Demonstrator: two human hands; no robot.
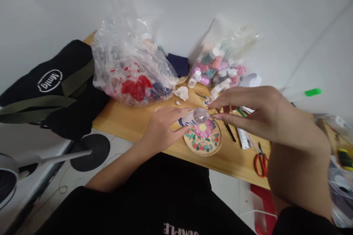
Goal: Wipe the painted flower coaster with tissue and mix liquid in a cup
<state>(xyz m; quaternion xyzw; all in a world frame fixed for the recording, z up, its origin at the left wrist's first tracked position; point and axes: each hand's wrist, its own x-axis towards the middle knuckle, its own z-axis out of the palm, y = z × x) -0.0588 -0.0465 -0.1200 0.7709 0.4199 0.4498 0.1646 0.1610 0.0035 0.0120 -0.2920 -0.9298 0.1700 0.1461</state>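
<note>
At the far left of the wooden counter (129, 123) a black bag (55, 91) with a white logo is slumping over the edge, and just beside it a big crumpled clear plastic bag (129, 66) holding red and dark pieces is sitting near the wall. We are resting our left hand (160, 128) on the counter in front of that plastic bag, its fingers curled around a small white bottle (187, 119) with a blue label, which is lying on its side and pointing right. Right at the bottle's tip we are seeing a small shiny clear piece (201, 115), hovering just over the upper rim of a round wooden embroidery hoop (204, 137) that is showing a pink flower with red and green leaves. Our right hand (259, 112) is reaching in from the right with the fingers stretched flat, the fingertips (217, 116) touching or almost touching that clear piece; we cannot tell whether it is pinching anything. Behind the hands a second clear bag of small bead bottles (220, 66) is leaning against the wall. A black pen (229, 131) is lying just right of the hoop, and red-handled scissors (260, 161) are lying near the counter's front edge, well apart from the hoop
</note>
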